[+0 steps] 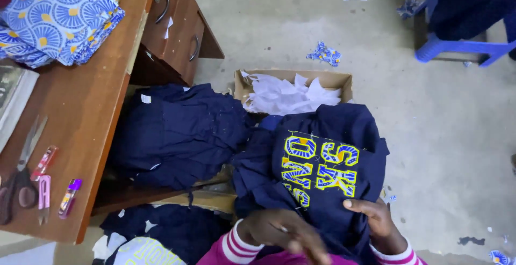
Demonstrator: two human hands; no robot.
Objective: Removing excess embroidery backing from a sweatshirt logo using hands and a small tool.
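Observation:
A navy garment with blue-and-yellow patterned letter patches lies draped in front of me. My right hand grips its lower right edge, thumb on top of the cloth. Near the bottom middle, my left hand rests on the garment's lower edge with fingers curled, slightly blurred. Both wrists show pink sleeves with white-striped cuffs.
A pile of navy garments lies to the left. A cardboard box holds white paper scraps. On the wooden desk sit scissors, small clippers and folded blue patterned fabric. A blue plastic chair stands at the top right.

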